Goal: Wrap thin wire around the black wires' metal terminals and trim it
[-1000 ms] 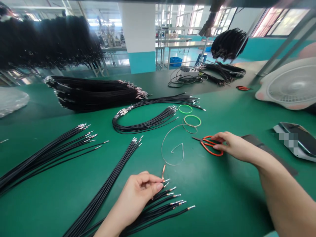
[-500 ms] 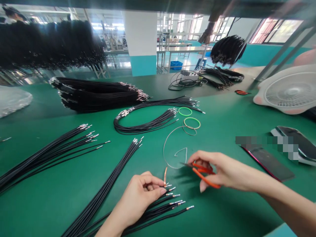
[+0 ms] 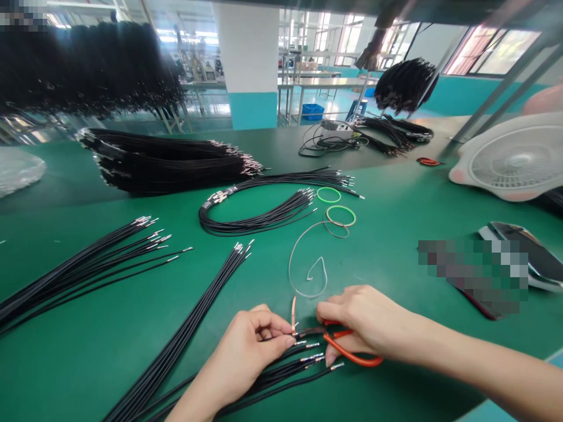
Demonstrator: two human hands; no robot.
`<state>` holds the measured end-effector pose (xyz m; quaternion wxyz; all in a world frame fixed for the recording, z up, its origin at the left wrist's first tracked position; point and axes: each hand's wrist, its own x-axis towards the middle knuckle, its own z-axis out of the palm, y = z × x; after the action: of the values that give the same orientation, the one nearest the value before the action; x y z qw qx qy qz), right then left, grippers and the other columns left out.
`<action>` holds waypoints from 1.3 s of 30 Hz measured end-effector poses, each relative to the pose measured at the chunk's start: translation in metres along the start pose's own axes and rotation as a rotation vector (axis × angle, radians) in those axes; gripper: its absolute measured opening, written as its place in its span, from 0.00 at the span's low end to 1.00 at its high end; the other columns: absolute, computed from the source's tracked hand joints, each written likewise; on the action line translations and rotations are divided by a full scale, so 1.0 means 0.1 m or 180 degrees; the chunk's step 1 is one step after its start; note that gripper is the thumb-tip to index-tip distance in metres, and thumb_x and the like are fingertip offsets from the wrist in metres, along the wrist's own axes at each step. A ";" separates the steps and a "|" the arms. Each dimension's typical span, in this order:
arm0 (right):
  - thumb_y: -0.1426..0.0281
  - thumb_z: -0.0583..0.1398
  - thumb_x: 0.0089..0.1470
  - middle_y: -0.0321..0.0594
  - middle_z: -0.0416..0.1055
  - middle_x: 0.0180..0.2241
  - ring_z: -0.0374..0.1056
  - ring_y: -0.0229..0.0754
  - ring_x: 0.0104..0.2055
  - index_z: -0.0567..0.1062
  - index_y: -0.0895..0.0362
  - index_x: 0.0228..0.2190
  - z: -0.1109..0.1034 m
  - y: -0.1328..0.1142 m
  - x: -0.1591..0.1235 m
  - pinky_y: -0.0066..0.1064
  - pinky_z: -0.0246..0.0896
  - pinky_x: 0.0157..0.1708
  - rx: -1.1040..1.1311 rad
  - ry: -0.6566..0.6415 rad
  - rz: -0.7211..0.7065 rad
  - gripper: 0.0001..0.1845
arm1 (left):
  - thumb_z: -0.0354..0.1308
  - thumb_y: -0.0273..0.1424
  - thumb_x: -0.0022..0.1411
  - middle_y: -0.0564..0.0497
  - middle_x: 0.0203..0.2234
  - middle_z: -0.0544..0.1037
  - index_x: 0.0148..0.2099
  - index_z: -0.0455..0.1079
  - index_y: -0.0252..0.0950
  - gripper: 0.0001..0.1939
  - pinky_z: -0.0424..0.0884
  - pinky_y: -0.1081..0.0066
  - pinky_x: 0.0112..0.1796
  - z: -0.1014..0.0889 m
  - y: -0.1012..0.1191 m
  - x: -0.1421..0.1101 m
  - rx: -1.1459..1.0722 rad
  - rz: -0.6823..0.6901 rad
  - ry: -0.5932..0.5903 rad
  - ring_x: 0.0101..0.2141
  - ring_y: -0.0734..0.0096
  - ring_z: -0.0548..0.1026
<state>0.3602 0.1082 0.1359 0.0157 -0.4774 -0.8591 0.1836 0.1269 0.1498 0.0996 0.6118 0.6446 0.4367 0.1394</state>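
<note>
My left hand pinches a black cable near its end. A thin copper strip stands upright at that end, just beyond the fingertips. In my right hand are orange-handled snips, their dark jaws reaching left to the cable end by the strip. The jaws are partly covered by the fingers, and I cannot make out whether they touch the strip. Several more black cables with bare metal tips lie under and beside my left hand. Farther left on the green table, a narrow bundle of black cables runs diagonally.
Another cable bundle lies at the left. Behind are a bent bundle, a large pile of black cables, green rings and a thin pale cord. A white fan and a phone are at the right.
My right hand has moved down and left with the snips, bringing the jaws to the cable end at my left fingertips. My left hand has kept its pinch in nearly the same place.
</note>
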 end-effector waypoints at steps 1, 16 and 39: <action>0.45 0.61 0.50 0.33 0.73 0.24 0.68 0.39 0.24 0.71 0.55 0.28 0.01 0.00 0.01 0.26 0.51 0.23 0.0006 0.0005 -0.0010 0.24 | 0.64 0.34 0.53 0.54 0.28 0.71 0.33 0.79 0.37 0.07 0.66 0.71 0.33 0.00 0.00 0.00 0.0004 -0.0011 -0.0009 0.29 0.71 0.70; 0.52 0.66 0.49 0.30 0.73 0.21 0.68 0.37 0.22 0.69 0.54 0.26 0.06 0.00 0.07 0.28 0.45 0.22 -0.0358 0.0079 -0.0158 0.20 | 0.63 0.31 0.54 0.53 0.30 0.71 0.32 0.77 0.35 0.05 0.66 0.69 0.36 0.03 0.00 -0.01 -0.0119 -0.0057 -0.0014 0.31 0.71 0.72; 0.77 0.50 0.62 0.43 0.74 0.31 0.68 0.44 0.30 0.72 0.56 0.34 0.15 0.12 -0.51 0.33 0.56 0.30 -0.0874 0.0891 0.0696 0.12 | 0.61 0.31 0.56 0.55 0.28 0.70 0.30 0.78 0.40 0.05 0.62 0.71 0.33 -0.02 0.17 -0.16 0.0443 0.0129 0.0244 0.30 0.72 0.69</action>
<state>0.3944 0.0669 0.1256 0.0496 -0.5862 -0.8086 -0.0024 0.1231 0.1417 0.1209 0.5454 0.6885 0.4553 0.1456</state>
